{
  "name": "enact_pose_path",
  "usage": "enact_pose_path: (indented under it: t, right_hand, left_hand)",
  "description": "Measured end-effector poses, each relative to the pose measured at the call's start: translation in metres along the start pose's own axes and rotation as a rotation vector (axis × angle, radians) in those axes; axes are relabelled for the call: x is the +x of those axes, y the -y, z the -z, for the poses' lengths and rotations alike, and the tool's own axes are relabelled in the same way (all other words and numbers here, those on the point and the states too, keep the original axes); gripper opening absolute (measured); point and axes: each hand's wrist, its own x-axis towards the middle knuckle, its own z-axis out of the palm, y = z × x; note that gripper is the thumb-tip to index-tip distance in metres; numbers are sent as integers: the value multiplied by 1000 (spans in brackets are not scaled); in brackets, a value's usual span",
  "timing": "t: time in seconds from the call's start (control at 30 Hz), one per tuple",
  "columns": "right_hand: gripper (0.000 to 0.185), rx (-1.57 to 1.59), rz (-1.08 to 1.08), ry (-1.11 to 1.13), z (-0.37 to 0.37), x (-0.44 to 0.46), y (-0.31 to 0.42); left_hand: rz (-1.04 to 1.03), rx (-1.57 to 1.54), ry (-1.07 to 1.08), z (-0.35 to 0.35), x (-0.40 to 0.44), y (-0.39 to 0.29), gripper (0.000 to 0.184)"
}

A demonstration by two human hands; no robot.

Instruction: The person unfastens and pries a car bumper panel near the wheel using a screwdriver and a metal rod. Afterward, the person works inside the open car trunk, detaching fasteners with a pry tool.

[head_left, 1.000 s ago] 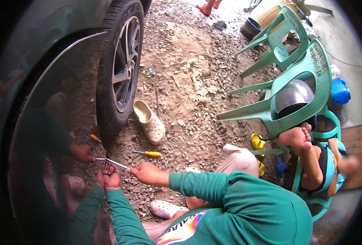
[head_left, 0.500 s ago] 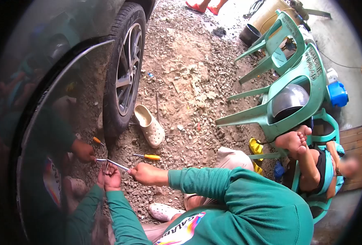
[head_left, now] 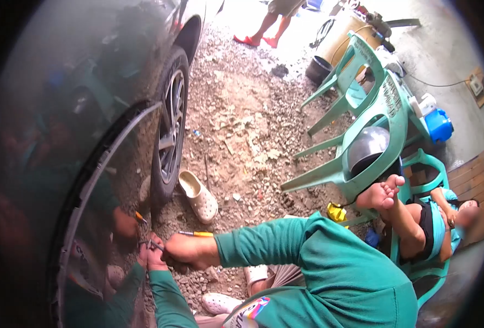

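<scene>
My right hand (head_left: 186,250) is closed in a fist around the end of a thin metal rod-shaped tool (head_left: 156,245); its grip end is hidden in the fist. Close beside it, my left hand (head_left: 155,257) has its fingers bent around the tool's other end, against the lower edge of the glossy dark car panel (head_left: 89,180). What the tip meets is too small to make out. A screwdriver with a yellow-orange handle (head_left: 202,234) lies on the gravel, partly hidden behind my right hand. The panel mirrors both hands and the screwdriver.
A car wheel (head_left: 172,131) stands ahead, with a beige clog (head_left: 198,197) on the gravel beside it. Green plastic chairs (head_left: 370,136) line the right, one bearing a silver helmet (head_left: 368,147). A seated person (head_left: 433,218) is at right; another person's legs (head_left: 269,27) stand far ahead.
My right hand has swung closer to my left hand, and less of the tool shows. The left hand stays at the panel edge. The whole view has shifted slightly.
</scene>
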Motion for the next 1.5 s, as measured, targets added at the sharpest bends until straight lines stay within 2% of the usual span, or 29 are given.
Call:
enact_pose_path:
  t: [0.07,0.13,0.2,0.23,0.27,0.3,0.33,0.37,0.4,0.43,0.47,0.57,0.63,0.67,0.73,0.77,0.87,1.0,1.07,1.13,1.2,1.33,1.4,1.43,1.47,1.5]
  right_hand:
    - [22,-47,-116,-2,-2,-27,1]
    - [16,-15,-124,115,27,3,-53]
    - [13,-108,-130,109,38,-22,-47]
    - [15,-429,47,148,67,-7,-70]
    - [23,-844,137,36,90,-2,-74]
    - [27,-1428,298,38,132,23,-101]
    - [21,-1583,94,-48,140,6,-87]
    - [18,-1623,151,-121,182,25,-114]
    - [18,-1599,44,-208,202,30,-121]
    - [17,-1603,68,-185,220,42,-135]
    - [20,-1556,96,-236,220,46,-142]
    - [28,-1616,42,-145,207,63,-142]
    - [29,-1523,43,-323,192,75,-133]
    - [29,-1526,57,-315,191,88,-133]
    - [26,-1466,181,-516,198,127,-155]
    - [21,-1494,347,-553,204,143,-166]
    - [21,-1501,336,-633,194,171,-178]
    - [22,-1463,261,-658,185,188,-184]
    - [23,-1422,222,-584,185,182,-168]
    - [27,-1202,-88,-232,181,162,-144]
    - [31,-1228,-24,-227,182,151,-132]
    - [32,-1070,-156,-123,181,125,-113]
    - [32,-943,-58,-146,176,104,-102]
    - [29,-759,-5,-172,169,93,-100]
    - [29,-758,-10,-172,164,83,-101]
    - [27,-595,-31,-162,158,72,-99]
  left_hand:
    - [62,-211,12,-50,-23,10,23]
    - [130,-403,9,-85,-36,9,23]
    - [143,-457,36,-63,-38,8,18]
    - [105,-219,-35,-58,-41,5,16]
    - [72,22,-129,-60,-53,2,14]
    - [-38,61,-361,-58,-58,10,14]
    - [-28,-48,-340,-79,-68,15,19]
    - [27,-118,-248,-72,-71,18,15]
    - [43,-107,-302,-88,-79,20,8]
    - [56,-54,-346,-84,-79,22,6]
    - [73,-3,-373,-78,-77,23,6]
    - [77,71,-326,-94,-83,32,15]
    - [82,85,-326,-109,-89,34,18]
    - [91,96,-320,-117,-91,33,21]
    - [88,125,-339,-129,-102,32,28]
    - [70,216,-324,-139,-110,35,31]
    - [52,354,-337,-147,-127,36,38]
    - [38,278,-335,-152,-149,32,37]
    - [-8,292,-381,-153,-158,31,36]
    - [-4,294,-357,-159,-167,32,33]
    - [54,353,-355,-167,-172,37,30]
    - [119,362,-337,-201,-187,60,29]
    - [129,330,-343,-217,-201,66,30]
    - [171,331,-346,-226,-210,67,30]
    - [211,332,-351,-238,-222,67,30]
    - [236,348,-364,-253,-234,67,30]
